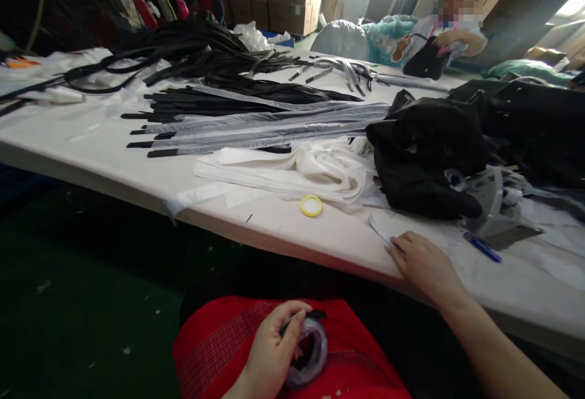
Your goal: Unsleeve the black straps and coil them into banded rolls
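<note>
Over the red apron (223, 344) on my lap, my left hand (281, 341) is closed around a coiled strap wrapped in clear plastic (320, 350), with a black end showing by the thumb. My right hand (418, 262) rests at the table's near edge, its thumb and fingers pinching a thin white strip (379, 228) that curls up to the left. A yellow ring (311, 206) lies on the table to the left of that hand. To its right is a blue cutter-like tool (482, 247).
On the white table (105, 143) lie black straps in clear sleeves (256, 131), a folded white band (297, 170) and a pile of black straps (183, 52). Black bags (425, 149) are heaped at right. Across the table a person (439, 33) handles a black bag (425, 61).
</note>
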{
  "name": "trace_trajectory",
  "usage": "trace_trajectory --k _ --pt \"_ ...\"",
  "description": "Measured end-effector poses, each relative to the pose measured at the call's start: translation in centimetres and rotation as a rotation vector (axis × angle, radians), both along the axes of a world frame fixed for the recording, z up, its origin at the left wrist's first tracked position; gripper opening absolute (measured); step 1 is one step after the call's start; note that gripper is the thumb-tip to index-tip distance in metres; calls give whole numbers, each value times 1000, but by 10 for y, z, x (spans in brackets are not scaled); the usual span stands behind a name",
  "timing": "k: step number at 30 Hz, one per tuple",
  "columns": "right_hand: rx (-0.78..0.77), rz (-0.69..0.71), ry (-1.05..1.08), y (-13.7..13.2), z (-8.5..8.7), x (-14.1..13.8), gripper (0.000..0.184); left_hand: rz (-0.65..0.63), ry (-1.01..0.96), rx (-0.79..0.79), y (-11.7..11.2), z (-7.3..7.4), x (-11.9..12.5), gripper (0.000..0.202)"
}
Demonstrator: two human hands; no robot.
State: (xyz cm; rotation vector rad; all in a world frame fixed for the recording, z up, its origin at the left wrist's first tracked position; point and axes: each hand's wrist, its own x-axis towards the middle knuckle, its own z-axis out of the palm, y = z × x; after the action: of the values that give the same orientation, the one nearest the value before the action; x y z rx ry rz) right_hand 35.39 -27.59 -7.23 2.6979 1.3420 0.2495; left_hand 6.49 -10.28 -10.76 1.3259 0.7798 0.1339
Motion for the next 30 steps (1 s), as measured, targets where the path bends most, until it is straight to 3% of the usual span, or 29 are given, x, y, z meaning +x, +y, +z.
trace_trajectory --k 4,12,19,23,30 --pt "4 -11 -6 3 0 -1 28 -3 11 3 0 1 1 65" --pt "138 -49 221 -6 -1 18 29 -23 22 25 -1 5 0 64" --pt "301 -40 194 -13 -12 14 30 -10 20 27 -1 5 -1 60" --pt "252 -42 158 -9 -8 10 30 -2 22 22 -1 5 1 62" --pt "25 13 76 -1 4 9 31 43 10 29 -6 5 1 55"
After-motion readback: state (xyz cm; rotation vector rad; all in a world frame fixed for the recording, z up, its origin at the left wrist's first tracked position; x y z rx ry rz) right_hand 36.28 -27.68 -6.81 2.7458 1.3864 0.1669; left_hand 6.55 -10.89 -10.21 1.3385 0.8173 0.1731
